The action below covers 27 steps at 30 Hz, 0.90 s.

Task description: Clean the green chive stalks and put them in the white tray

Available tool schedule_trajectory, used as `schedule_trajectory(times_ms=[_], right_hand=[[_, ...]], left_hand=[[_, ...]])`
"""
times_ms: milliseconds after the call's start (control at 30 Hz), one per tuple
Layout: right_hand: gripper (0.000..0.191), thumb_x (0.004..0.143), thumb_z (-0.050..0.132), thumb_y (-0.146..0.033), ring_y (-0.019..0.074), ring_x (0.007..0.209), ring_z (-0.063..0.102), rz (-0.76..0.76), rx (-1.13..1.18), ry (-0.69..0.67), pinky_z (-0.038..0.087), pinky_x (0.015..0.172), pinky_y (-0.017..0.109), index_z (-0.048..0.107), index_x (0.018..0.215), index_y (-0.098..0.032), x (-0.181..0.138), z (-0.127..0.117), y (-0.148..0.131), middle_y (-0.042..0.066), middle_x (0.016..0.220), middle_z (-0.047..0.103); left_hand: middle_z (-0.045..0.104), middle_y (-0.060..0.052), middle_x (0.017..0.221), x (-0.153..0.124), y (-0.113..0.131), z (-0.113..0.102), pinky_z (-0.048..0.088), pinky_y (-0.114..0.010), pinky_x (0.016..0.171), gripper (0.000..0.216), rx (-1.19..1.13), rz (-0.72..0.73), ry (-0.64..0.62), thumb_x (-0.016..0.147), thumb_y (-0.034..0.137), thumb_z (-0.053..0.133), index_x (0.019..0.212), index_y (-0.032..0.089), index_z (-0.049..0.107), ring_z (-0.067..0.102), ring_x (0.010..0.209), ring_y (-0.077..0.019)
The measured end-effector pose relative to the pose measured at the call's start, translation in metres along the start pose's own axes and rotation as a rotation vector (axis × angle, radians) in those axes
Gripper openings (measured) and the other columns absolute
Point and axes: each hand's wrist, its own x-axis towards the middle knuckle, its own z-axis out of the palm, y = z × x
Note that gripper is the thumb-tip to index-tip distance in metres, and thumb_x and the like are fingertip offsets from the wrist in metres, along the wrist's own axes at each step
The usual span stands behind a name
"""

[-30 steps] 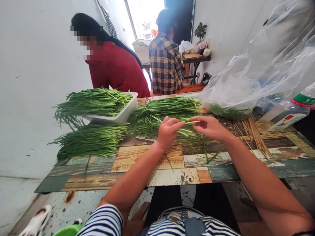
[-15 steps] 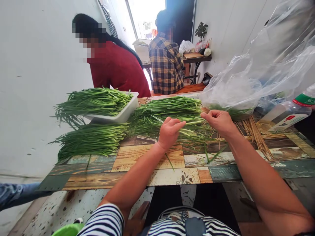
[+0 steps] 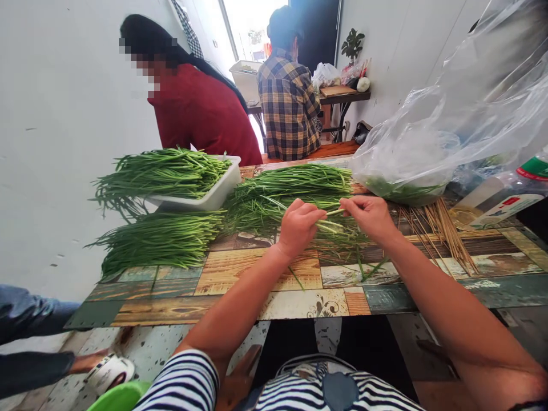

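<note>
My left hand (image 3: 299, 225) is closed around a few garlic chives (image 3: 331, 227), their pale stalk ends sticking out to the right. Facing it, my right hand (image 3: 370, 218) pinches the end of one stalk between thumb and fingertips. Both hands are just above the near side of a loose pile of garlic chives (image 3: 299, 181) on the table. To the left lies a neat bundle of chives (image 3: 165, 238), and behind it a white plastic tub (image 3: 220, 187) is heaped with more. Stray green bits are scattered below my hands.
Thin wooden skewers (image 3: 451, 242) lie right of my right hand. Beyond them are a clear plastic bag (image 3: 402, 154) with greens and a leaning bottle (image 3: 509, 197). Two people sit past the table (image 3: 261, 274). A green container (image 3: 117, 397) stands on the floor, lower left.
My right hand has moved left toward my left hand and now pinches a stalk end. At the lower left, another person's leg and sandalled foot have come into view.
</note>
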Motion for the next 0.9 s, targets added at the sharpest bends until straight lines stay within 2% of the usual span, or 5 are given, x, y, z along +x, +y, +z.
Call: schedule_trajectory(times_ms=[100, 300, 500, 600, 900], right_hand=[[0.048, 0.085, 0.048, -0.054, 0.012, 0.049, 0.046, 0.078, -0.115, 0.006, 0.032, 0.05, 0.025, 0.065, 0.06, -0.017, 0.004, -0.01, 0.004, 0.0, 0.05, 0.054], [0.013, 0.071, 0.068, -0.029, 0.0121, 0.056, 0.053, -0.009, -0.472, -0.509, 0.032, 0.053, 0.024, 0.07, 0.063, -0.019, -0.001, -0.004, -0.007, 0.0, 0.06, 0.064], [0.015, 0.077, 0.059, -0.021, 0.015, 0.071, 0.061, -0.113, -0.479, -0.511, 0.039, 0.065, 0.023, 0.073, 0.076, -0.017, -0.001, 0.002, 0.002, 0.004, 0.079, 0.07], [0.016, 0.077, 0.057, -0.02, 0.0154, 0.071, 0.061, -0.128, -0.47, -0.505, 0.038, 0.064, 0.023, 0.072, 0.074, -0.017, 0.0, -0.001, 0.003, 0.003, 0.077, 0.071], [0.014, 0.077, 0.061, -0.025, 0.0173, 0.073, 0.06, -0.221, -0.46, -0.493, 0.04, 0.066, 0.026, 0.072, 0.071, -0.019, -0.001, 0.003, 0.007, 0.005, 0.076, 0.069]], left_hand=[[0.067, -0.003, 0.082, 0.001, -0.002, -0.002, 0.041, -0.029, 0.076, 0.021, -0.062, -0.067, 0.116, 0.092, 0.027, 0.049, 0.085, 0.018, 0.067, 0.055, 0.076, -0.0149], [0.066, -0.002, 0.083, 0.001, -0.005, -0.007, 0.042, -0.027, 0.079, 0.015, -0.138, -0.258, 0.189, 0.091, 0.021, 0.045, 0.092, 0.018, 0.06, 0.053, 0.081, -0.0154], [0.068, -0.006, 0.098, -0.001, -0.009, -0.003, 0.044, -0.028, 0.086, 0.021, -0.211, -0.239, 0.007, 0.092, 0.025, 0.046, 0.105, 0.017, 0.061, 0.057, 0.093, -0.0165], [0.069, -0.004, 0.095, -0.002, -0.01, 0.002, 0.046, -0.025, 0.079, 0.02, -0.237, -0.283, -0.059, 0.089, 0.028, 0.054, 0.104, 0.017, 0.062, 0.062, 0.083, -0.0144], [0.07, -0.005, 0.086, -0.007, -0.011, 0.008, 0.049, -0.026, 0.075, 0.016, -0.213, -0.215, -0.068, 0.088, 0.022, 0.055, 0.094, 0.017, 0.07, 0.063, 0.08, -0.0149]])
